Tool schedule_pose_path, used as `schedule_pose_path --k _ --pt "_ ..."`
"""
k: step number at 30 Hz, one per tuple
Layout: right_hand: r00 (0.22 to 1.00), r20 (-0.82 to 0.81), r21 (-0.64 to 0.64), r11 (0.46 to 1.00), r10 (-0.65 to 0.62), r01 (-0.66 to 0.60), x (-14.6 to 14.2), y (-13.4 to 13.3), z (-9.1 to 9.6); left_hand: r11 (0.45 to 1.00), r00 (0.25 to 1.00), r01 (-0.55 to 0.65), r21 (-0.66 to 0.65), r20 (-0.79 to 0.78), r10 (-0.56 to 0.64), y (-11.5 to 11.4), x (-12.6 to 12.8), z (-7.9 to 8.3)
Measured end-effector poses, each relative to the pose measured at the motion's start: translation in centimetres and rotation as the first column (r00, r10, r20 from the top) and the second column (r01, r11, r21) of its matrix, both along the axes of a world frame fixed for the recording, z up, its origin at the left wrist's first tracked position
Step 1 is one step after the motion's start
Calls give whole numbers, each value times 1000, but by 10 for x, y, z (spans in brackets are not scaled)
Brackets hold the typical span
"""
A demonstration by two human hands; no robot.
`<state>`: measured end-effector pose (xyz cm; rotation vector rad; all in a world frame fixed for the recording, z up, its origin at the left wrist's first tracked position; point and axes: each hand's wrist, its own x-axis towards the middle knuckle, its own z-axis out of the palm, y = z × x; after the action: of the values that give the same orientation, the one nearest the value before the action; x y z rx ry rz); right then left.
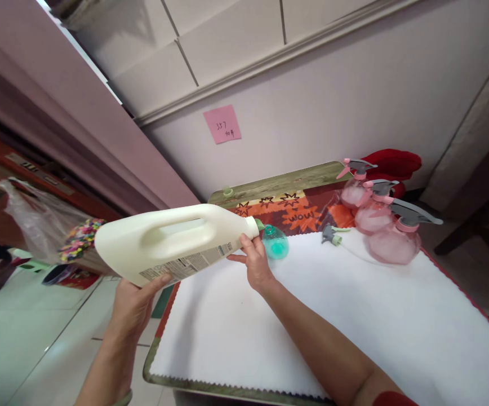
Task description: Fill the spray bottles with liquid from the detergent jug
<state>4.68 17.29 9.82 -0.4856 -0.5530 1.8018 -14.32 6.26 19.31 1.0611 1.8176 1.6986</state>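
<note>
Closest is the right forearm point(320, 334), stretched over the white-covered tabletop point(236, 344); the right grip point(258, 262) pinches the neck of a large cream jug point(177, 251); the left grip point(137, 301) clasps its base end, thumb on the label point(204, 262); the jug is held tipped aloft, its green spout point(260, 224) by the mouth of a small teal bottle point(277, 246), contact unclear; a loose spray head point(332, 234) lies near three pink spray bottles point(374, 219).
</note>
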Motion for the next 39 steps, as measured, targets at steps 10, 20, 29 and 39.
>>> schedule_pose_path --k 10,20,29,39 --pt "1000 -4 1 1000 25 -25 -4 -3 -2 1000 1000 -2 14 2 2 -6 -4 0" --pt "1000 -6 0 1000 31 -31 -3 -5 1 1000 1000 -22 -7 -5 22 -9 -6 0" --pt "999 -7 11 999 36 -36 -3 -6 2 1000 999 -23 -9 -33 23 -10 -3 3" --pt "999 -12 -5 999 32 -32 -5 -5 1 999 999 -24 -28 -43 23 -11 -2 7"
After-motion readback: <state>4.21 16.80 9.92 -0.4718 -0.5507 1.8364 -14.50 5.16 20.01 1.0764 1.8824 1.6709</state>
